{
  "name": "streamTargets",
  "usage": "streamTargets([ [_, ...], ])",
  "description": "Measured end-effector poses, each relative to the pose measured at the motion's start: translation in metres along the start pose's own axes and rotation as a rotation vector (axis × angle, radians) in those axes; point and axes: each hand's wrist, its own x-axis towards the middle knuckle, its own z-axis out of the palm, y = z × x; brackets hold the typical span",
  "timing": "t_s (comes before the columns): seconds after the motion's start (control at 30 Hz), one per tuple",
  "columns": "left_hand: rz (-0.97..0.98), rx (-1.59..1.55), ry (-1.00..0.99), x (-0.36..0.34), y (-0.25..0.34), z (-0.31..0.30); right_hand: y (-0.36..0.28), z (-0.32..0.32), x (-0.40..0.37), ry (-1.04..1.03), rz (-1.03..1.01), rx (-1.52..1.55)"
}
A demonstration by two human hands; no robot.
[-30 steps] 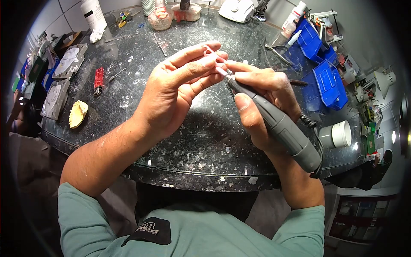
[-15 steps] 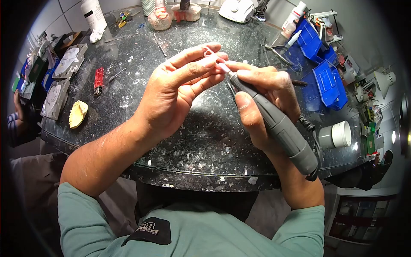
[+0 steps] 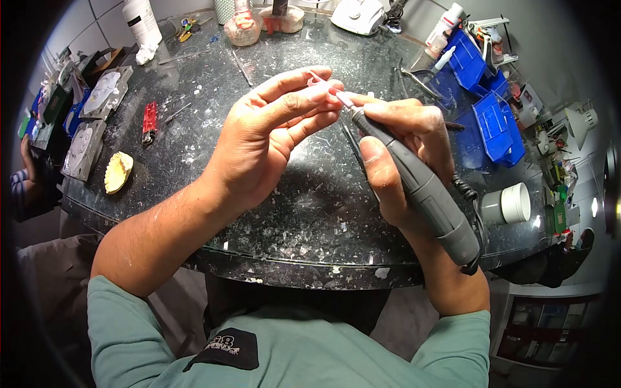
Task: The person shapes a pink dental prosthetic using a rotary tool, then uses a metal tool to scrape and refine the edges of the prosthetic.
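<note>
My left hand is closed in a pinch on a small pink denture piece, which shows between and above the fingertips; most of it is hidden by them. Gripped like a pen, a dark grey rotary handpiece lies in my right hand, its body sloping down toward my forearm. The pink grinding bit at its front end points up and left, right at the pink piece and my left fingertips. A black cord hangs from the handpiece's rear end.
A yellowish dental model, a red lighter-like object and grey plaster-filled flasks lie at left. Blue bins and a white-lidded jar stand right. A white device sits behind. Another person's hand shows far left.
My right hand and the handpiece have shifted slightly right and down, drawing the bit back a little from the pink piece. My left hand has barely moved.
</note>
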Motion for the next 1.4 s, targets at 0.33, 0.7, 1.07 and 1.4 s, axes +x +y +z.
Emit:
streamTargets([
  [0.33,0.046,0.024,-0.017,-0.001,-0.003,0.000,0.004,0.004,0.003,0.153,0.100,0.119],
  [0.7,0.133,0.207,-0.026,-0.004,-0.008,0.006,-0.005,-0.002,0.000,0.050,0.247,-0.063],
  [1.07,0.027,0.124,-0.002,-0.005,-0.009,0.005,0.007,0.002,0.000,0.010,0.161,-0.056],
  [1.4,-0.245,0.221,-0.065,-0.005,-0.007,0.005,0.013,0.000,-0.004,-0.028,0.152,-0.065],
])
